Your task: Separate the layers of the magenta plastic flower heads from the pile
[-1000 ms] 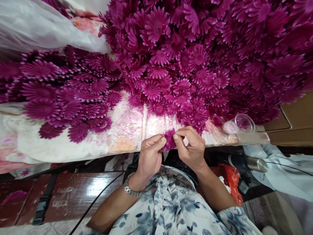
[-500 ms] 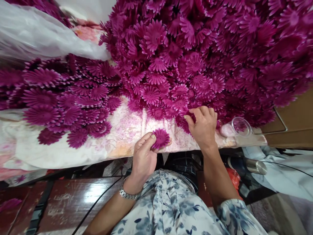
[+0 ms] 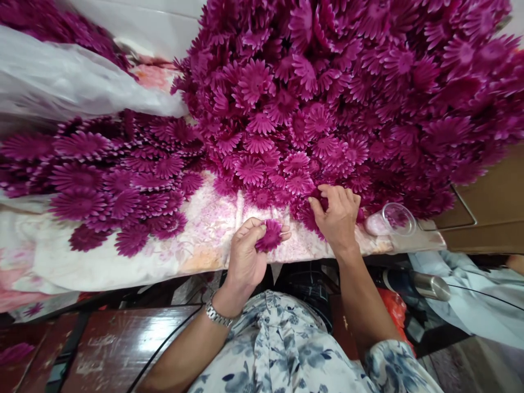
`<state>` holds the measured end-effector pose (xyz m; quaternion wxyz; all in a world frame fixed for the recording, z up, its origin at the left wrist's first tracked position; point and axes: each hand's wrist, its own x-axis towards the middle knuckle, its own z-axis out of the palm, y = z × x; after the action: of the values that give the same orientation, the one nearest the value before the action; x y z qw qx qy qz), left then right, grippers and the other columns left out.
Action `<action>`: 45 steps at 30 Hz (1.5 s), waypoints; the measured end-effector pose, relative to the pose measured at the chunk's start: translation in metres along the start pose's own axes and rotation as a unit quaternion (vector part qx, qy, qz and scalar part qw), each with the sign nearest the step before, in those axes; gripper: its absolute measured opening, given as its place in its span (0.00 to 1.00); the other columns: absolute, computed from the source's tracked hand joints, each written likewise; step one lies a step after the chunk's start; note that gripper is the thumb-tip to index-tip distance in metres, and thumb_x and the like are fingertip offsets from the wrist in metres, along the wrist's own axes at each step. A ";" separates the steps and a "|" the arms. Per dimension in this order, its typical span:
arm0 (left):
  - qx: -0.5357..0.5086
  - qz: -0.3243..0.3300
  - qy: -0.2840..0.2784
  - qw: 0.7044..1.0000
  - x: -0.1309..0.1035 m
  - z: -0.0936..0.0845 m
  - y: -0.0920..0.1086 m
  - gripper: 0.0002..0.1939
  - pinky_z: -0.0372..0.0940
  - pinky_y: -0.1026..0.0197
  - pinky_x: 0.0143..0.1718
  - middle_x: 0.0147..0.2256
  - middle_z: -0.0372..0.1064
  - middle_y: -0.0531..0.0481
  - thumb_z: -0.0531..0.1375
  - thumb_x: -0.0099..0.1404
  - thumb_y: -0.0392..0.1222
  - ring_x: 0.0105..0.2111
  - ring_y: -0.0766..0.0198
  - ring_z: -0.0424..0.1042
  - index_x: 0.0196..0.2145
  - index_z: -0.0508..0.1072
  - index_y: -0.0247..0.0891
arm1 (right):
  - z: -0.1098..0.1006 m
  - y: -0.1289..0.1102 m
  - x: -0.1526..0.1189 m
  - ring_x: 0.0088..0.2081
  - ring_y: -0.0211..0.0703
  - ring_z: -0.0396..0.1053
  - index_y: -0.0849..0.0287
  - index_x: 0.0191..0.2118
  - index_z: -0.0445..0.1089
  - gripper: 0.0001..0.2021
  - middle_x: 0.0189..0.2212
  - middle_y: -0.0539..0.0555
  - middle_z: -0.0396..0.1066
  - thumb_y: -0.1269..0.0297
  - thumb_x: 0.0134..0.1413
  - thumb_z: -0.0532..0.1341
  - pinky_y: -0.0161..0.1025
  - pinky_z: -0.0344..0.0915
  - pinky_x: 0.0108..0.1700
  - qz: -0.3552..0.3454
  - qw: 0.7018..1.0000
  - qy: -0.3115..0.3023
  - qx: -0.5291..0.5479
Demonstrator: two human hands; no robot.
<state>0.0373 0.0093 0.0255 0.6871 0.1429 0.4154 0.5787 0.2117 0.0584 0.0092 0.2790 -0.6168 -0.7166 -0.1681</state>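
My left hand (image 3: pixel 249 252), with a metal watch at its wrist, pinches a small purple artificial flower (image 3: pixel 270 236) between thumb and fingers, near the table's front edge. Some of its fingertips show past the flower's right side. My right hand (image 3: pixel 338 217) is at the front edge of a large heap of purple artificial flowers (image 3: pixel 327 120). Its thumb and forefinger are apart, with no flower visibly gripped between them. The other fingers are bent, and their undersides are hidden.
More purple flowers (image 3: pixel 123 191) lie in overlapping rows at the left, below a clear plastic sheet (image 3: pixel 82 82). A clear plastic cup (image 3: pixel 391 219) lies tipped right of my right hand. Beyond it stands a cardboard box (image 3: pixel 487 207). A stained cloth (image 3: pixel 151 267) covers the table.
The camera view has shifted slightly, so the table sits lower. My left hand has turned the flower a little and its fingertips stick out further. My right hand stays by the heap.
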 end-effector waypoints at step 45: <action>0.332 0.186 -0.026 0.924 0.045 0.036 0.010 0.11 0.47 0.67 0.18 0.17 0.58 0.59 0.61 0.56 0.39 0.17 0.73 0.53 0.38 0.74 0.35 | -0.034 0.021 -0.009 0.41 0.45 0.66 0.61 0.50 0.68 0.16 0.39 0.58 0.72 0.64 0.56 0.59 0.43 0.60 0.44 -0.029 0.994 0.084 0.056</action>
<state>0.0560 0.0639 0.0361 0.4907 0.4526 0.5317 0.5212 0.2392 0.0358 0.0283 0.3675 -0.5630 -0.7162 -0.1869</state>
